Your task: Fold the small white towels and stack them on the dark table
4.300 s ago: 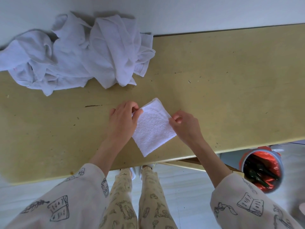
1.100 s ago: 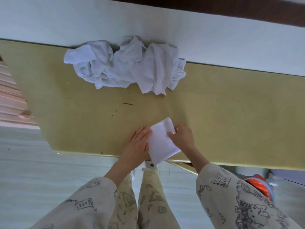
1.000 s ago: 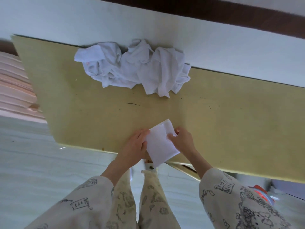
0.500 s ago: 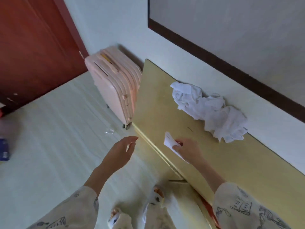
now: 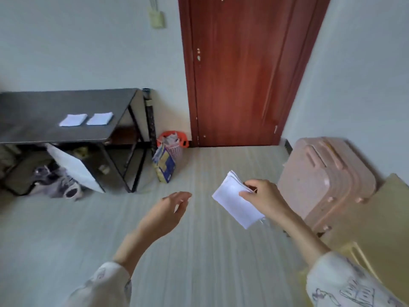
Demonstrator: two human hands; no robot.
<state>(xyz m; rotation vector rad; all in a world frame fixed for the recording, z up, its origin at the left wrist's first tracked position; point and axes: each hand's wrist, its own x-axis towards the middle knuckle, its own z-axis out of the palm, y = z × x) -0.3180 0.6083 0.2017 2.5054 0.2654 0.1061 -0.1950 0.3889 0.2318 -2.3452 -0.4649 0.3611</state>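
My right hand (image 5: 264,199) pinches a folded small white towel (image 5: 234,202) in mid-air above the floor, thumb on top. My left hand (image 5: 167,212) hangs beside it, fingers relaxed and holding nothing. The dark table (image 5: 44,134) stands far off at the left against the wall. Two folded white towels lie side by side on its top, one (image 5: 73,119) to the left and one (image 5: 99,118) to the right.
A pink suitcase (image 5: 325,182) stands at the right beside the corner of the yellow table (image 5: 380,220). A red-brown door (image 5: 247,69) is ahead. A basket (image 5: 172,145) and a blue-yellow bag (image 5: 164,166) sit by the dark table's legs; shoes (image 5: 57,185) lie beneath it.
I have turned away from the yellow table towards the room. My right hand lifted the folded towel off the table; my left hand let go of it and now hangs free.
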